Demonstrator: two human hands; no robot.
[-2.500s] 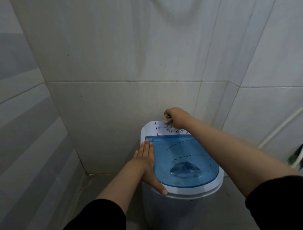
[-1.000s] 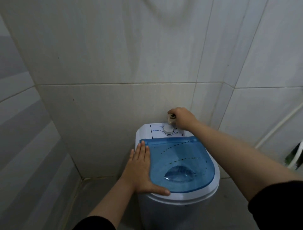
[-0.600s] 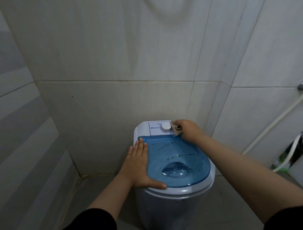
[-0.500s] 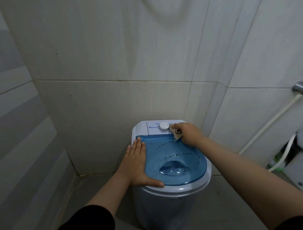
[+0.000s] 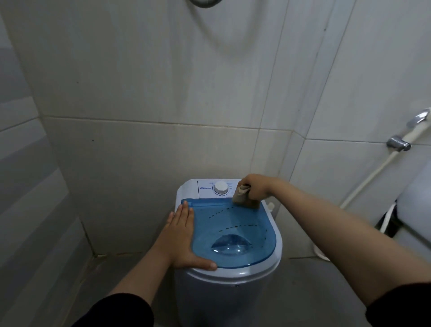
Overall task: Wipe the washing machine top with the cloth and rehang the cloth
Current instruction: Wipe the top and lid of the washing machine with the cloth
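Note:
A small white washing machine (image 5: pixel 233 277) with a see-through blue lid (image 5: pixel 235 231) stands in the tiled corner. Its white control panel at the back carries a round dial (image 5: pixel 220 187). My right hand (image 5: pixel 256 189) grips a bunched beige cloth (image 5: pixel 242 200) and presses it on the lid's back right corner, just right of the dial. My left hand (image 5: pixel 180 235) lies flat, fingers together, on the machine's left rim, its thumb along the front edge.
Tiled walls close in behind and on the left. A white hose (image 5: pixel 373 172) runs down the right wall from a chrome fitting (image 5: pixel 397 143). A white fixture (image 5: pixel 415 210) sits at the far right. A dark ring (image 5: pixel 205 2) hangs at the top edge.
My right hand slid the cloth from the dial area rightward and down onto the lid's back right corner. My left hand kept its place on the left rim. The view shifted right.

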